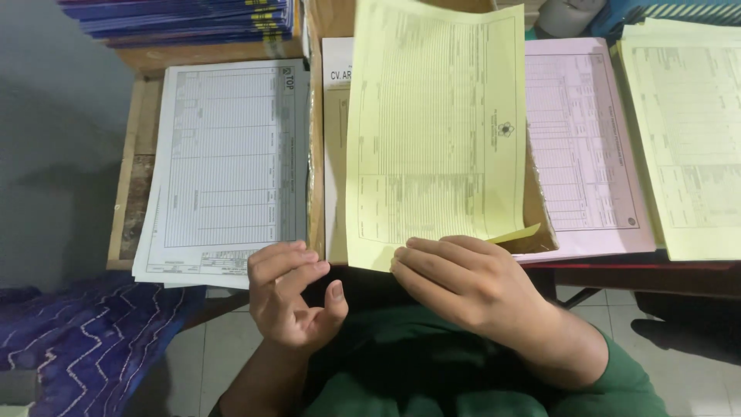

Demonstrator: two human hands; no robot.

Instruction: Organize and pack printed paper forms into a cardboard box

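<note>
Right hand [463, 282] pinches the lower edge of a yellow printed form [436, 131], lifting it clear above the cardboard box [540, 224] between white [228, 170] and pink [579, 147] form stacks, while the left hand [293, 297], fingers loosely curled and empty, waits beside the white stack.

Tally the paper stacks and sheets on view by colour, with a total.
White form stack: 1
Pink form stack: 1
Yellow form stack: 1
Yellow sheet held by the right hand: 1
Blue booklet pile: 1
Total: 5
</note>
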